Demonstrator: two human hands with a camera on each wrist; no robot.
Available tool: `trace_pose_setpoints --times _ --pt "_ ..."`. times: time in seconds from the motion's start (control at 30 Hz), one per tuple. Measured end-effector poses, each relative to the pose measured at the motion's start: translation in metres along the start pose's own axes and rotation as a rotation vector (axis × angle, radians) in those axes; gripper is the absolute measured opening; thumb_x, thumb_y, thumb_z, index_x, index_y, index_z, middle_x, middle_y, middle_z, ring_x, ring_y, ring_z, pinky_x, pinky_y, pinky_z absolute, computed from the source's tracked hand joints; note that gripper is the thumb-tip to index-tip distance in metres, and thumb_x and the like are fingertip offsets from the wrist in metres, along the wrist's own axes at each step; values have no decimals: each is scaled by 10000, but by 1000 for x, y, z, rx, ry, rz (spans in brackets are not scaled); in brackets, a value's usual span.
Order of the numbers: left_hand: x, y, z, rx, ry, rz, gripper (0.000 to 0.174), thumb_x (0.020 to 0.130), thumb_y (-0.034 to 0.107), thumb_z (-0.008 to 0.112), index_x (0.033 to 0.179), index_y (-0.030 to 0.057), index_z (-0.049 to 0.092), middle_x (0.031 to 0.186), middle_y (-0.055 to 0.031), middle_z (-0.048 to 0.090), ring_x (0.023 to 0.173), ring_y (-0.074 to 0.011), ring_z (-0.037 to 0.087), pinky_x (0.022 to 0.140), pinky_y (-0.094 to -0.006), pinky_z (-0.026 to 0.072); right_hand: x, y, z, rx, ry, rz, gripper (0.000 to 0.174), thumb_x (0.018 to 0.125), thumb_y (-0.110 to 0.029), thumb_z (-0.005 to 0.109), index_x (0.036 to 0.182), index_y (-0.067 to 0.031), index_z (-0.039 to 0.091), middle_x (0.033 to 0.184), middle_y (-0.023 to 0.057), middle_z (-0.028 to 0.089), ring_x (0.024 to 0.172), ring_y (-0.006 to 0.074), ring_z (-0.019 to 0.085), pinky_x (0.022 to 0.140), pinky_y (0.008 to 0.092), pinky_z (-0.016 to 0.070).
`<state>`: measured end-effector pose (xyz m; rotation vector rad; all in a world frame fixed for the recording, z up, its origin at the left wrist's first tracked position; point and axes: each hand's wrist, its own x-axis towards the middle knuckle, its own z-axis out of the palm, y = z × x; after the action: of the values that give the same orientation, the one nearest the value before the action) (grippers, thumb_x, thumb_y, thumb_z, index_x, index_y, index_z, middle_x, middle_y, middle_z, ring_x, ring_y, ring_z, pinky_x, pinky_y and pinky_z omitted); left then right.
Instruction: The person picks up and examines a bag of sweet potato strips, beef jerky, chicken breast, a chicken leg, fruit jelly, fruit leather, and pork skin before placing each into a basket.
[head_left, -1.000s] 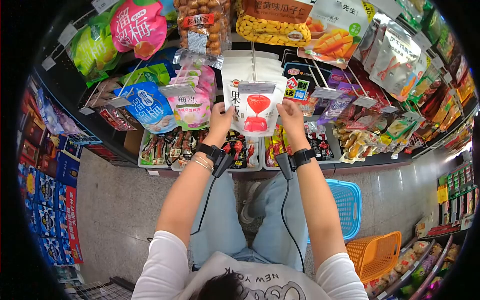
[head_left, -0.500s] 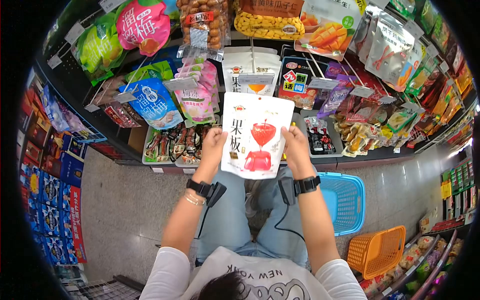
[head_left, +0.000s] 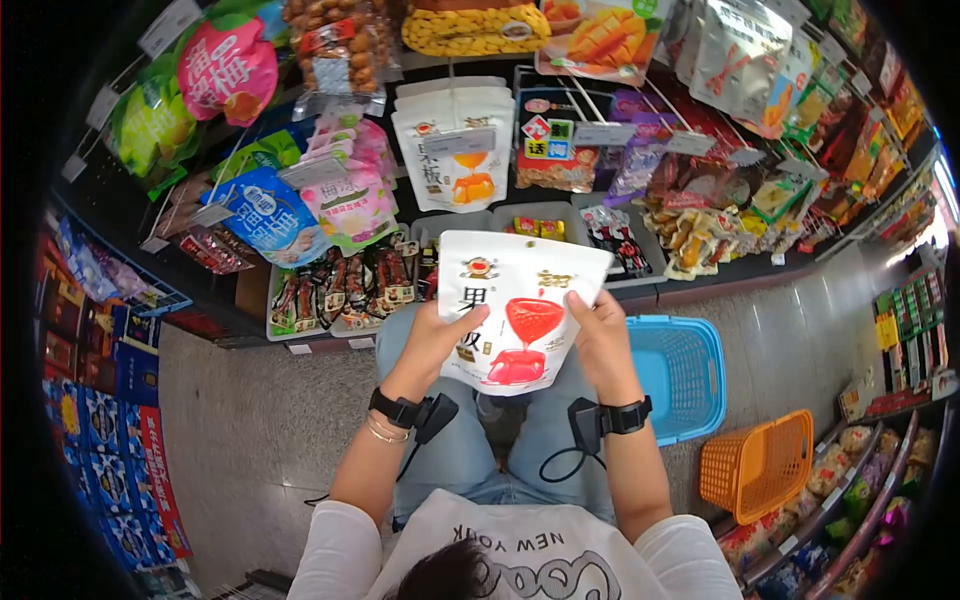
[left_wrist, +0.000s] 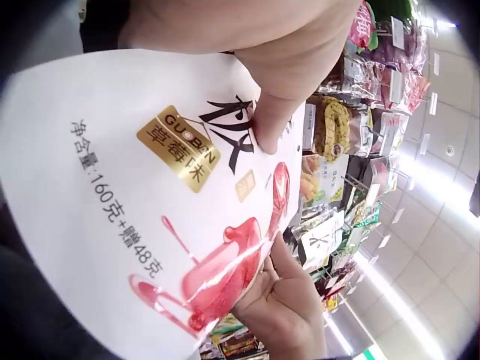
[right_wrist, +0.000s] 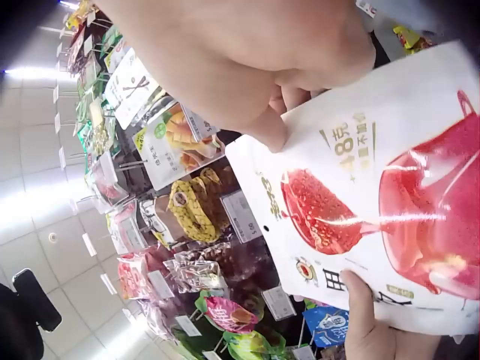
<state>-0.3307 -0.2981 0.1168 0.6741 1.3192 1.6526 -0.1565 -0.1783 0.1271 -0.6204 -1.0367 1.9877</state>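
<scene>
Both hands hold a white snack pouch (head_left: 521, 312) with a red strawberry-and-jelly picture over the person's lap. The left hand (head_left: 432, 345) grips its left side, thumb pressed flat on the front across the printed characters. On the opposite edge, the right hand (head_left: 604, 338) pinches the pouch near its upper right, with the thumb in front and the other fingers behind. In the left wrist view the pouch (left_wrist: 135, 157) shows a gold label. Similar white pouches (head_left: 445, 165) with an orange picture hang on a rack hook behind it.
Hanging snack bags surround the hook, among them a blue bag (head_left: 265, 215) and a mango bag (head_left: 600, 40). Trays of small packets (head_left: 345, 285) line the lower shelf. A blue basket (head_left: 690, 385) and an orange basket (head_left: 757, 465) stand on the floor at right.
The strawberry pouch has come off the rack hook and moved down toward the lap, held in both hands. Orange-pictured pouches now show on the hook. The left thumb has slid onto the pouch's front.
</scene>
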Motion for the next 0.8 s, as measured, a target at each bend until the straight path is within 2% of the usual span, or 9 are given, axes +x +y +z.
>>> trace_pose_setpoints --times 0.03,0.23,0.33,0.43,0.57,0.6,0.7,0.8 --pt "3 4 11 34 -37 7 283 814 118 680 1049 -25 615 968 -59 653 843 -97 608 737 -233 482 -4 -8 -7 -80 10 -72 282 855 -111 633 1090 26 556 1029 95 636 895 121 600 797 254 470" --pt "21 31 108 65 -351 90 266 827 147 669 1028 -25 634 924 -46 666 808 -73 597 710 -234 480 -41 -86 -49 -83 225 -326 295 855 -141 643 1082 30 565 1028 95 634 900 135 599 811 265 464" --pt "38 18 149 215 -506 120 287 825 130 671 1066 -14 615 994 -55 653 870 -96 595 776 -244 475 -65 -107 -88 -211 342 -406 295 850 -162 654 1066 25 580 1014 94 638 901 133 595 807 261 456" --pt "54 -17 185 213 -617 121 313 813 123 684 1080 -23 609 1000 -58 656 879 -97 597 780 -248 480 -90 -110 -131 -384 434 -414 289 844 -178 664 1041 23 597 1000 91 643 899 130 591 804 261 451" --pt "60 -68 220 319 -696 -38 213 808 120 688 971 -15 666 916 -45 675 866 -89 598 770 -247 483 -122 -100 -182 -613 519 -323 279 828 -168 684 1013 31 623 946 79 651 848 122 589 758 261 461" --pt "65 -93 224 350 -736 -25 176 804 127 692 922 -5 687 866 -45 680 819 -81 595 740 -243 478 -130 -95 -194 -674 574 -281 208 812 -139 690 924 34 659 860 63 663 775 101 587 703 244 463" --pt "68 -137 230 516 -854 -101 197 795 148 703 936 11 690 856 -46 681 767 -79 584 711 -248 472 -153 -83 -237 -997 514 -103 145 791 -114 695 816 28 673 749 34 653 686 72 562 613 238 447" --pt "70 -170 234 633 -852 -181 221 768 176 727 934 32 698 830 -47 683 744 -87 580 698 -262 469 -160 -65 -256 -1089 529 73 128 748 -101 704 738 19 659 642 66 625 579 105 551 542 268 423"
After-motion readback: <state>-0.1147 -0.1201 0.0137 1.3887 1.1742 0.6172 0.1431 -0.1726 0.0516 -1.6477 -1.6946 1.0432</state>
